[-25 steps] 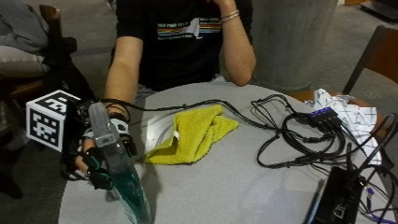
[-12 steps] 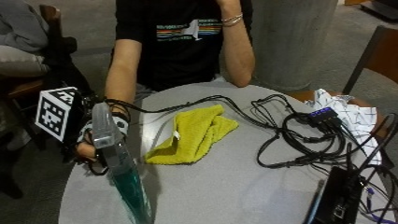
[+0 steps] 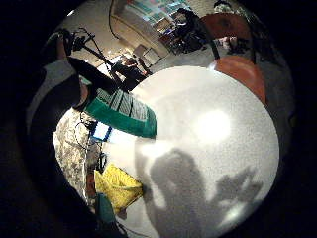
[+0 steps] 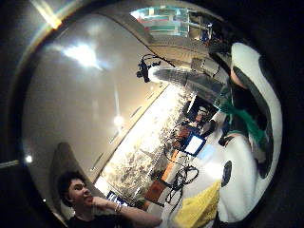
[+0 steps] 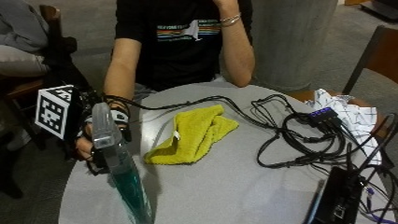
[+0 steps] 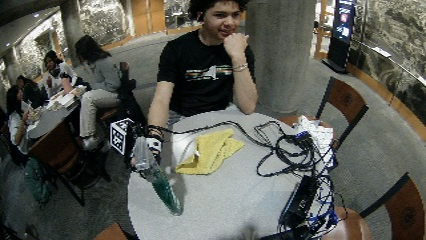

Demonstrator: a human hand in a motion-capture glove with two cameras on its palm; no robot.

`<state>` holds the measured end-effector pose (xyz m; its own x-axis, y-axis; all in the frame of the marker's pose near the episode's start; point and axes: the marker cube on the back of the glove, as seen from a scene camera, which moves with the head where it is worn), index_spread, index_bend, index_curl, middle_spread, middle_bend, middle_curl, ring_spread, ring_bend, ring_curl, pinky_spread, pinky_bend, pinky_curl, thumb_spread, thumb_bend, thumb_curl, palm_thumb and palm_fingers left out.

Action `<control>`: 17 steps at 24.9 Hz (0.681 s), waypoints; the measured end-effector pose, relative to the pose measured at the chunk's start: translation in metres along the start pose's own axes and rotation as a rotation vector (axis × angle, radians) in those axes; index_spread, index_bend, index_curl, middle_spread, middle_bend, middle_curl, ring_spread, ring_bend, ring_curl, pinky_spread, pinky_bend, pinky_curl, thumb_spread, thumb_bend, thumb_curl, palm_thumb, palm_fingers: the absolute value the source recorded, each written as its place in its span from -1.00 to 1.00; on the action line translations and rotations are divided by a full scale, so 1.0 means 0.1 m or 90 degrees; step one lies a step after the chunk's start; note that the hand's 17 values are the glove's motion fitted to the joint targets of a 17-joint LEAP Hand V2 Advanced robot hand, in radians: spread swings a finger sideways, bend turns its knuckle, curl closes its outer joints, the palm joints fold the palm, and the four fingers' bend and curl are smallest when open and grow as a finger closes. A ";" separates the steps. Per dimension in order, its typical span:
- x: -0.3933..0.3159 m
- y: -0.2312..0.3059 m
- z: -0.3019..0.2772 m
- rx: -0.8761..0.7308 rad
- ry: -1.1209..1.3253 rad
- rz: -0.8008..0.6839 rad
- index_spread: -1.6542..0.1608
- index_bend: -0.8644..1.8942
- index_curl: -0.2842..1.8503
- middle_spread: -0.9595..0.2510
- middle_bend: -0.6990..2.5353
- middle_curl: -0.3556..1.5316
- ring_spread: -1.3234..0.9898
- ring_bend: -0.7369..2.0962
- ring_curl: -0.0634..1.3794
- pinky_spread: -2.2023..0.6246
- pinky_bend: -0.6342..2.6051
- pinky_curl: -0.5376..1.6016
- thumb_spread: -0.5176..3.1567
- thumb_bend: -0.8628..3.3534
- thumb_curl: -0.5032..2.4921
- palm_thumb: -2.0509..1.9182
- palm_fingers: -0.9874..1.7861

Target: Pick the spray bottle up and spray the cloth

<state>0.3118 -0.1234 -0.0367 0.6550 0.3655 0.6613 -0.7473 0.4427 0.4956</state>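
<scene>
Outside view: the gloved right hand (image 5: pixel 103 135) is wrapped around the neck of the spray bottle (image 5: pixel 121 170), just below its grey head, at the table (image 5: pixel 236 186) edge nearest the person's right side; the bottle's green body slants down from the hand toward the tabletop. The yellow cloth (image 5: pixel 189 135) lies crumpled on the table just beside the hand, toward the table's middle, apart from the bottle. The bare left hand is raised off the table. Wide outside view: the hand (image 6: pixel 148 145) grips the bottle (image 6: pixel 158 177), whose base sits on or just above the table; which, I cannot tell. Little finger side palm view: the bottle's green body (image 3: pixel 124 114) is close to the palm, the cloth (image 3: pixel 116 186) on the table beyond it. Thumb side palm view: the white and green bottle (image 4: pixel 247 156) fills the palm's side, the cloth (image 4: pixel 199 209) beside it.
</scene>
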 end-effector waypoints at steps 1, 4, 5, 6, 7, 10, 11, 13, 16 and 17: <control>-0.01 0.00 0.00 -0.011 0.003 0.003 0.62 -0.18 -0.36 0.41 -0.33 -0.04 0.02 -0.02 -0.23 0.37 -0.27 -0.11 -0.50 -0.61 -0.25 0.62 0.53; -0.02 0.00 0.01 -0.067 0.016 0.016 0.59 -0.24 -0.36 0.48 -0.36 -0.07 0.07 -0.14 -0.28 0.50 -0.28 -0.11 -0.40 -0.62 -0.27 0.59 0.27; -0.02 0.00 0.02 -0.088 0.020 0.021 0.56 -0.27 -0.37 0.51 -0.38 -0.08 0.10 -0.18 -0.28 0.56 -0.26 -0.09 -0.39 -0.63 -0.29 0.56 0.14; -0.02 -0.01 0.02 -0.106 0.023 0.026 0.54 -0.29 -0.36 0.53 -0.39 -0.07 0.12 -0.19 -0.27 0.58 -0.25 -0.07 -0.37 -0.63 -0.29 0.55 0.07; -0.03 -0.02 0.03 -0.120 0.026 0.030 0.52 -0.31 -0.37 0.56 -0.40 -0.09 0.14 -0.21 -0.28 0.61 -0.24 -0.07 -0.36 -0.63 -0.30 0.53 -0.01; -0.04 -0.06 0.05 -0.143 0.033 0.042 0.48 -0.35 -0.42 0.63 -0.42 -0.11 0.17 -0.25 -0.33 0.68 -0.22 -0.09 -0.33 -0.63 -0.33 0.49 -0.11; -0.04 -0.07 0.05 -0.146 0.034 0.046 0.47 -0.35 -0.44 0.64 -0.43 -0.12 0.18 -0.25 -0.35 0.69 -0.21 -0.09 -0.32 -0.63 -0.33 0.48 -0.11; -0.05 -0.11 0.08 -0.151 0.037 0.052 0.45 -0.34 -0.47 0.66 -0.43 -0.14 0.20 -0.26 -0.40 0.72 -0.22 -0.12 -0.31 -0.62 -0.34 0.46 -0.12; -0.04 -0.18 0.15 -0.158 0.045 0.062 0.44 -0.33 -0.50 0.69 -0.42 -0.15 0.21 -0.26 -0.44 0.75 -0.22 -0.14 -0.29 -0.61 -0.35 0.45 -0.12; -0.03 -0.21 0.18 -0.159 0.049 0.066 0.44 -0.33 -0.50 0.70 -0.42 -0.15 0.22 -0.25 -0.44 0.75 -0.22 -0.14 -0.28 -0.61 -0.36 0.45 -0.13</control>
<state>0.3233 -0.1481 -0.0389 0.5899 0.4762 0.6521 -0.7664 0.5844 0.2665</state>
